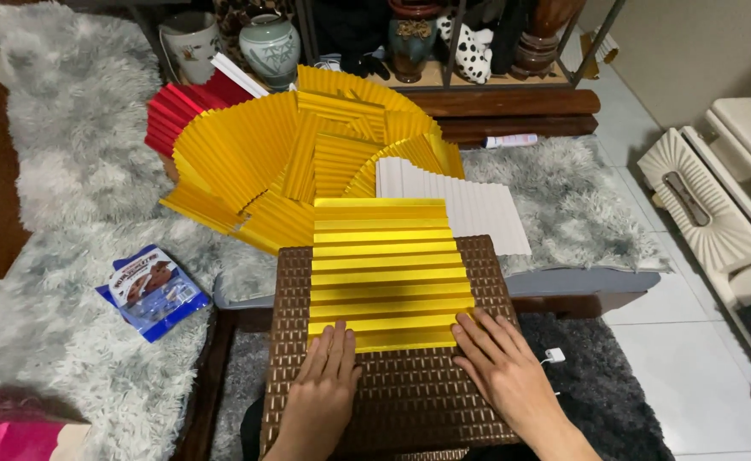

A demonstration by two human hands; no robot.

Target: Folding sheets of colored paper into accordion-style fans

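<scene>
No grip closed yet: your left hand (323,384) and right hand (502,363) lie flat on the pleated gold paper (388,273) — light, easily creased, so take its near edge.

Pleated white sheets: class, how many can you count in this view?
1 in plain view: the pleated white sheet lies on the grey fluffy rug, just right of the gold pleated pile. More may be hidden under that pile.
</scene>
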